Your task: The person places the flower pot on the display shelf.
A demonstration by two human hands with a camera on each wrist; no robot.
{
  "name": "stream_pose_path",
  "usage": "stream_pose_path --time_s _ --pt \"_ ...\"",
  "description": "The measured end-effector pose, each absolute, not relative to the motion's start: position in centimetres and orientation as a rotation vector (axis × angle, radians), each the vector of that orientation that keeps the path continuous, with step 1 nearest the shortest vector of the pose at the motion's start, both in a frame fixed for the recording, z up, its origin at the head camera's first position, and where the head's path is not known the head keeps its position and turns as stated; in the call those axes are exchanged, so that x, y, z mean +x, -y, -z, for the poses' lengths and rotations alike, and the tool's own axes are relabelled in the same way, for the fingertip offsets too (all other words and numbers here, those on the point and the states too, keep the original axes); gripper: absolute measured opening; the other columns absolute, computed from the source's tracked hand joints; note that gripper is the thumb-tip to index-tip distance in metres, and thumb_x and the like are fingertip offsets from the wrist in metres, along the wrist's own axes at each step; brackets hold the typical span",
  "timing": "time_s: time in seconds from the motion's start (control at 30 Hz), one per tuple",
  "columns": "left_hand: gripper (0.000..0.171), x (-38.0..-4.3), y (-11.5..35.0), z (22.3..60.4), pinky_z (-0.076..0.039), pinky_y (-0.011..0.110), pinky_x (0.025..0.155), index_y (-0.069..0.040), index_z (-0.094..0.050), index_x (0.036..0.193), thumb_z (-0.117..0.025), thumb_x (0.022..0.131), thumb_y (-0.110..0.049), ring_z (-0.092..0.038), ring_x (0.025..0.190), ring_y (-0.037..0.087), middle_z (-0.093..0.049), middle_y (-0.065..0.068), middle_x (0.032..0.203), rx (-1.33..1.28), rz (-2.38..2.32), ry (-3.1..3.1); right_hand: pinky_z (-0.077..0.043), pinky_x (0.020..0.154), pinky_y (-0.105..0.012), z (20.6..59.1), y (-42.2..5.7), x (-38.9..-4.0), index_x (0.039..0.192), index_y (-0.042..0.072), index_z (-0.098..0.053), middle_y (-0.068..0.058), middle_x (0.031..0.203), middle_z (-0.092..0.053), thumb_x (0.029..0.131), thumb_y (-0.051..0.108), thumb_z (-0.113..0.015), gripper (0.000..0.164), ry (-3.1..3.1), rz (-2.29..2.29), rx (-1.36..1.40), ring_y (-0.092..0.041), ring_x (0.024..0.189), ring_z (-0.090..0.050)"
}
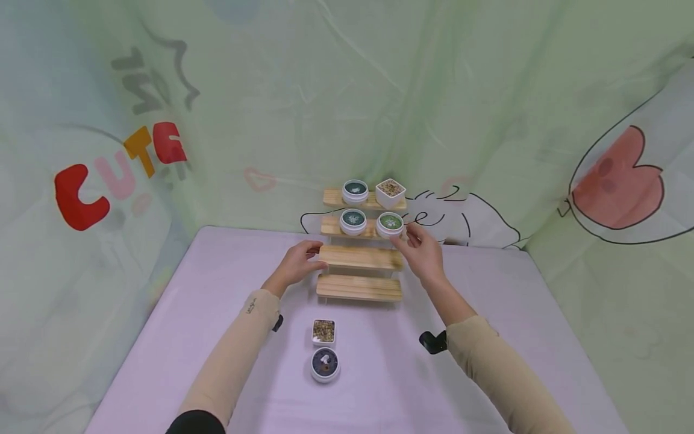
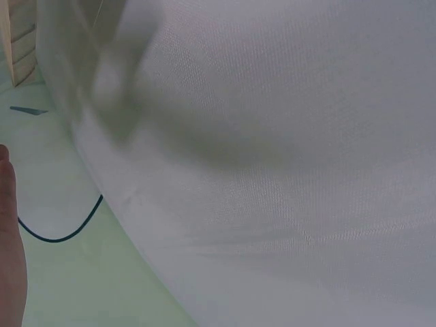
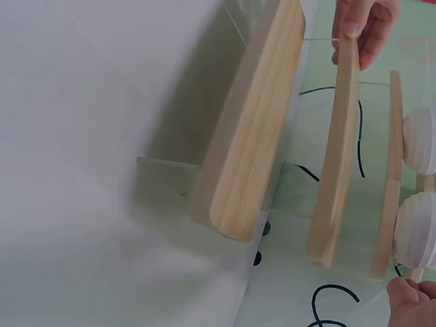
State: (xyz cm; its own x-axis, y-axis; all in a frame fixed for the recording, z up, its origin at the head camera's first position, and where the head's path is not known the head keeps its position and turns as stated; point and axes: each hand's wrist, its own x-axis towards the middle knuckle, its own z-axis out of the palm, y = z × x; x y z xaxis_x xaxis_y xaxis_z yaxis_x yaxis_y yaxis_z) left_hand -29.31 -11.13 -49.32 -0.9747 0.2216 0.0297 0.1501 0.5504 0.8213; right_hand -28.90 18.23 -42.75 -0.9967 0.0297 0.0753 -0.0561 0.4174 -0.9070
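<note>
A tiered stand with wooden shelves rises at the back of the table. My left hand pinches the left end of its second-lowest shelf; in the right wrist view those left fingers wrap the shelf's end. My right hand holds the right side of a round white pot with a green top, which sits on the second shelf from the top. Left of it stands a round white pot with a teal top. Above are a dark-topped round pot and a square pot of brown bits.
On the table before the stand lie another square pot and a round pot with a dark top and white figure. A printed green cloth hangs close behind the stand.
</note>
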Motion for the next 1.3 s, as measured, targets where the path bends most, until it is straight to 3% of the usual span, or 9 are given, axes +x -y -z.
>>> stream_pose_path --time_s 0.83,1.3 --pt "0.062 -29.3 11.3 49.3 -0.047 0.033 0.107 0.005 -0.052 0.136 -0.078 0.084 -0.016 -0.055 0.121 0.031 -0.055 0.019 0.133 0.341 -1.431 -2.704 -0.043 0.108 -0.029 45.7 -17.9 -22.6 0.144 -0.002 -0.044 -0.018 0.146 -0.047 0.09 0.027 -0.073 0.068 2.719 -1.702 0.194 -0.029 0.135 -0.045" --pt "0.062 -29.5 11.3 49.6 -0.047 0.032 0.106 0.005 -0.052 0.136 -0.079 0.084 -0.017 -0.056 0.121 0.031 -0.056 0.019 0.131 0.346 -1.425 -2.709 -0.046 0.104 -0.029 48.8 -15.7 -18.8 0.139 -0.003 -0.05 -0.018 0.142 -0.05 0.085 0.014 -0.077 0.063 2.725 -1.761 0.26 -0.029 0.131 -0.049"
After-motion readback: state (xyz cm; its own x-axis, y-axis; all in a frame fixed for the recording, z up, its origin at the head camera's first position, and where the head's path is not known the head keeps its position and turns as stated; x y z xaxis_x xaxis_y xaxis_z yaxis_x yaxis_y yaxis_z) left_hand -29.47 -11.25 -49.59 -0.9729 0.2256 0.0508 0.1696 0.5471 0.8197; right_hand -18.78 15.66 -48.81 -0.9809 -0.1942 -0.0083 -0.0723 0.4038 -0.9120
